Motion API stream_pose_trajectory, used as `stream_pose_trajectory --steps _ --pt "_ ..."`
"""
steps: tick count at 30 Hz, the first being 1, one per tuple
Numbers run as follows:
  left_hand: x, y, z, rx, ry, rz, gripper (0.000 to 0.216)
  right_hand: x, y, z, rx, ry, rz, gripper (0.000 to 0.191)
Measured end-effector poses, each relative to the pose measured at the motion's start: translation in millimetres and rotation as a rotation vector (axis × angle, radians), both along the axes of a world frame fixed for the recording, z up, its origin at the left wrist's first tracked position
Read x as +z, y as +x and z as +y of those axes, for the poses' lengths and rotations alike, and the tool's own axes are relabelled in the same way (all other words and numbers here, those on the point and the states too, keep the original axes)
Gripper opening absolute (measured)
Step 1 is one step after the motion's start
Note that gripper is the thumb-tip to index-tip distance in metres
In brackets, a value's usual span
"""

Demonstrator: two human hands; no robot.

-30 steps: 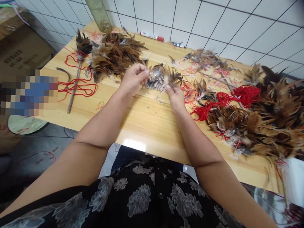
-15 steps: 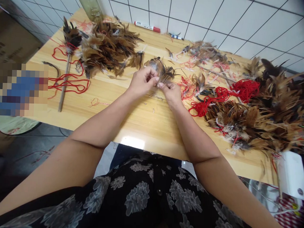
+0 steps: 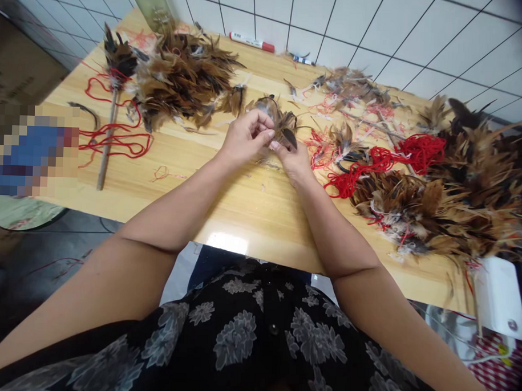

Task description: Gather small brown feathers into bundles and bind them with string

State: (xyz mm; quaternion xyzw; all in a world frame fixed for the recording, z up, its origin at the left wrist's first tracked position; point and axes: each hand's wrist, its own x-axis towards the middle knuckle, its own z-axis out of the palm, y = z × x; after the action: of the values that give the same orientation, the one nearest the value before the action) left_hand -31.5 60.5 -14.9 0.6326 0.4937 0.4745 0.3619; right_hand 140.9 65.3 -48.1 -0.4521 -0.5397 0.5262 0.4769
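Observation:
Over the middle of the table, my left hand (image 3: 247,137) is closed in a pinch, thumb against the fingers. My right hand (image 3: 295,161) almost meets it, its thumb and forefinger pinched too. Between and beyond the fingertips shows a small bunch of brown and dark feathers (image 3: 284,123). One dark, rounded feather (image 3: 290,139) stands up at my right fingertips. The quill ends are hidden by the fingers. Just behind my left hand more greyish-brown feathers (image 3: 267,105) show, and I cannot tell whether they are held or lying on the table.
A large feather pile (image 3: 183,79) lies at left, beside a stick (image 3: 105,150) topped with feathers and trailing red cord (image 3: 132,145). Right of my hands are red yarn (image 3: 420,152) and another feather heap (image 3: 435,213). Markers (image 3: 251,42) lie along the tiled wall.
A dark, rounded feather now shows upright at my right fingertips, where it was not visible before. My right hand has turned slightly; my left hand stays nearly in place.

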Motion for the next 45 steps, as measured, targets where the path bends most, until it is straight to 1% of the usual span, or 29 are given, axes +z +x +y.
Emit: stream_pose_trajectory --steps 3,6,10,12,14,16,18,20,21,24,27,30,34,37,40,43,45 --pt "-3.5 -4.5 5.1 -0.064 -0.078 -0.112 0.057 3.5 0.3 -0.4 0.017 -0.018 0.009 0.052" --pt "-5.5 -9.3 7.3 -0.155 -0.127 -0.142 0.061 0.9 -0.5 1.6 0.011 -0.044 0.015 0.049" --pt "-6.5 -10.3 6.9 -0.197 -0.088 -0.122 0.064 -10.7 -2.2 6.9 -0.018 0.005 -0.004 0.04" --pt "-6.5 -8.8 6.6 -0.189 -0.065 -0.097 0.062 -15.4 -1.7 8.1 -0.041 0.045 -0.122 0.03" --pt "-6.1 -6.8 6.3 -0.171 -0.057 -0.064 0.058 -16.4 -0.3 6.5 -0.056 0.098 -0.296 0.022" --pt "-5.2 -4.5 5.5 -0.151 -0.045 -0.015 0.048 -14.1 0.7 2.3 -0.067 0.146 -0.449 0.013" --pt "-4.2 -1.7 3.9 -0.125 -0.019 0.062 0.034 -10.7 0.6 -3.2 -0.1 0.142 -0.54 0.005" --pt "-3.3 2.0 1.7 -0.081 0.016 0.152 0.022 -8.5 -0.3 -8.7 -0.146 0.104 -0.588 0.01" --pt "-3.0 4.1 0.5 -0.055 0.034 0.193 0.02 -8.2 -0.9 -11.1 -0.164 0.094 -0.606 0.013" --pt "-3.8 9.7 -1.9 0.001 0.084 0.26 0.027 -9.6 -2.3 -16.8 -0.18 0.135 -0.649 0.017" --pt "-7.6 11.2 -1.0 -0.001 0.113 0.237 0.036 -10.3 -3.9 -20.2 -0.189 0.172 -0.664 0.022" --pt "-14.0 8.6 2.7 -0.003 0.124 0.195 0.039 -8.1 -5.7 -21.2 -0.191 0.211 -0.694 0.028" --pt "-22.7 3.5 8.8 0.014 0.078 0.123 0.039 -5.3 -6.9 -19.1 -0.125 0.258 -0.749 0.032" --pt "-27.3 -0.7 14.3 -0.018 -0.014 -0.031 0.042 -6.2 -6.1 -14.8 -0.09 0.28 -0.707 0.026" --pt "-29.4 -7.2 20.5 -0.039 -0.078 -0.184 0.048 -6.0 -2.8 -9.4 -0.068 0.265 -0.523 0.018" --pt "-28.5 -14.7 24.4 -0.057 -0.112 -0.236 0.053 -0.2 1.8 -6.5 -0.058 0.176 -0.317 0.029" --pt "-26.8 -18.1 24.3 -0.076 -0.127 -0.219 0.057 5.4 3.7 -6.7 -0.055 0.107 -0.239 0.038"
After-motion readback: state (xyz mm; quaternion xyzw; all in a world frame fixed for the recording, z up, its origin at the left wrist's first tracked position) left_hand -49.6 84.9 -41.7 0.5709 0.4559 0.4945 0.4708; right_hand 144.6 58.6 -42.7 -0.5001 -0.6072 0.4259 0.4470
